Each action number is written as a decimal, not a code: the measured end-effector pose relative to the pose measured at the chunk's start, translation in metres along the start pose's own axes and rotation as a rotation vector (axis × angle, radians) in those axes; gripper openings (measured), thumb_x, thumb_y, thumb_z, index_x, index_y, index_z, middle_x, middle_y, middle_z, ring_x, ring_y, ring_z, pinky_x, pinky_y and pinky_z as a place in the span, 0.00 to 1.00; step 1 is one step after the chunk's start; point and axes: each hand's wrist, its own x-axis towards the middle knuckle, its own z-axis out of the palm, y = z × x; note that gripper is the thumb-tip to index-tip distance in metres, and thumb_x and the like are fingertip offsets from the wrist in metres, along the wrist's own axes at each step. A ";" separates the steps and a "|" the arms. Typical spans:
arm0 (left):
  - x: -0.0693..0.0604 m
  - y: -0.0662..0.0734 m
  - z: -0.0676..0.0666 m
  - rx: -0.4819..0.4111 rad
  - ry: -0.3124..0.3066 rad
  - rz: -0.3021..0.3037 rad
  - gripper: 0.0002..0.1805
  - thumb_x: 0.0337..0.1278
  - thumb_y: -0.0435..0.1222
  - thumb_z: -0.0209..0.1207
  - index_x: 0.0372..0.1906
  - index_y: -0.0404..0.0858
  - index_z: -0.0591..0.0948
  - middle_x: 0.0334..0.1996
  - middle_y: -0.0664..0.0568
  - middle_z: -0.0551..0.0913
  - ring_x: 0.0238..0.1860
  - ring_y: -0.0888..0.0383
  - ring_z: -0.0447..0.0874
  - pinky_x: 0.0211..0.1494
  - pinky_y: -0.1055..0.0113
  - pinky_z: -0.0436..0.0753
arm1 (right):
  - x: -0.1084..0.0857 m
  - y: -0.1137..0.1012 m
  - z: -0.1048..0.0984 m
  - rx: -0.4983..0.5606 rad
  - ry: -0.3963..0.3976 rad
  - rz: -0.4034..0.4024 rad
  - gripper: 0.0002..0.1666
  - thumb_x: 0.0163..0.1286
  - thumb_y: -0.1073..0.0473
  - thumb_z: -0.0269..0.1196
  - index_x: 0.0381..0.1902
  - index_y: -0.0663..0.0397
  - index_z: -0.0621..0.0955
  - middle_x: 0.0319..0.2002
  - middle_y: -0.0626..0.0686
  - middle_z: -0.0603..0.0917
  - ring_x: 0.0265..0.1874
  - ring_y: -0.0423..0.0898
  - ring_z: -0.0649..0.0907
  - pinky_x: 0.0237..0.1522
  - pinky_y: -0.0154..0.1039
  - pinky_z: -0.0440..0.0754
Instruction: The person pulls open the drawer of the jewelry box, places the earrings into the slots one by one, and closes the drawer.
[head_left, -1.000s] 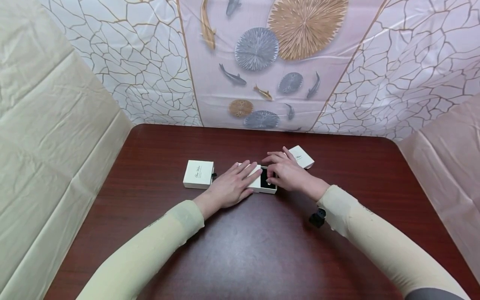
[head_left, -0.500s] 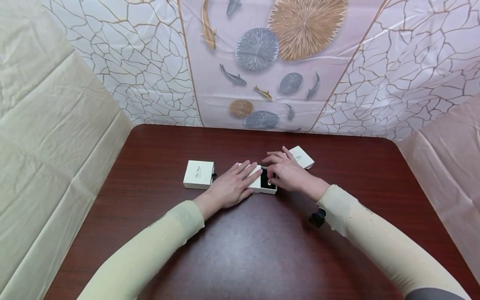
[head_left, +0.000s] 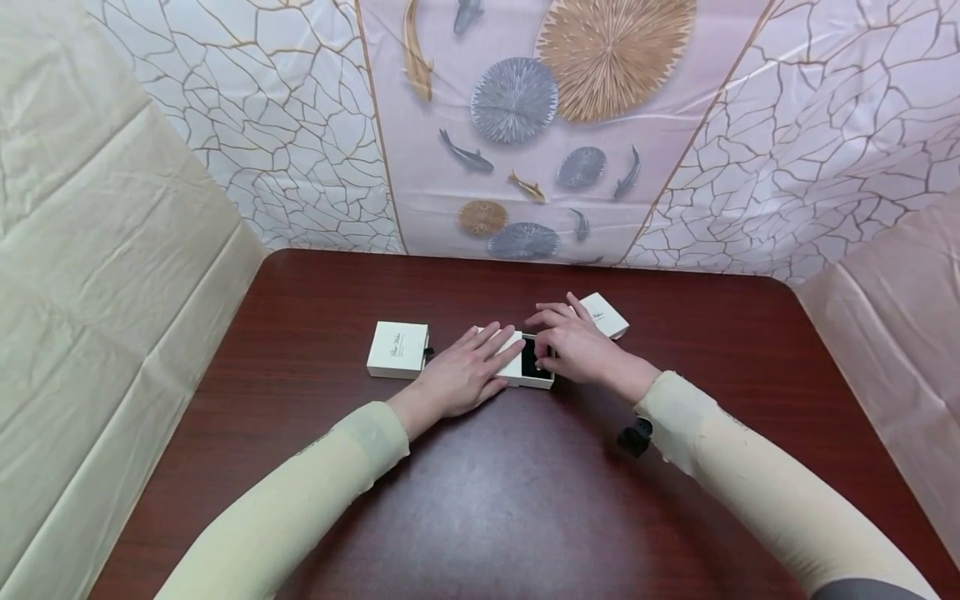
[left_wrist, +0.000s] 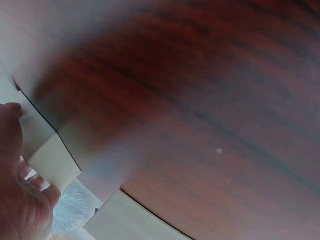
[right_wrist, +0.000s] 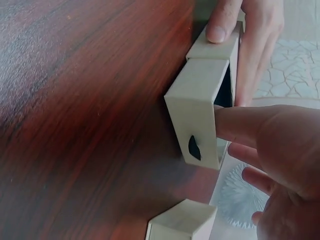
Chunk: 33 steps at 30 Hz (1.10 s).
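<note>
A white drawer-style gift box (head_left: pixel 513 362) lies mid-table, its drawer pulled partly out to the right and showing a black lining (head_left: pixel 529 360). Across its outer sleeve lies my left hand (head_left: pixel 461 377), fingers spread and straight on top, thumb along the near side. My right hand (head_left: pixel 579 348) reaches into the drawer with curled index finger and thumb, pinching a small shiny thing whose kind is too tiny to tell. From the right wrist, the drawer front (right_wrist: pixel 192 120) shows a dark pull tab (right_wrist: pixel 194 148); the fingertips are hidden behind its wall.
A shut white box (head_left: pixel 397 348) with a black tab sits left of the left hand. Another white box (head_left: pixel 603 315) stands at an angle just behind the right hand. The dark red wooden table (head_left: pixel 480 500) ends at patterned cloth walls (head_left: pixel 315 167).
Both hands and the boxes hold almost the same place. The shiny thing at the right fingertips shows less than before.
</note>
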 end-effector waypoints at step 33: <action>0.000 0.001 -0.001 0.010 -0.007 -0.001 0.36 0.86 0.51 0.48 0.87 0.42 0.57 0.86 0.42 0.54 0.86 0.44 0.51 0.86 0.49 0.55 | -0.035 0.023 0.010 0.065 0.108 0.066 0.07 0.63 0.62 0.76 0.29 0.50 0.87 0.63 0.63 0.84 0.73 0.66 0.72 0.74 0.80 0.54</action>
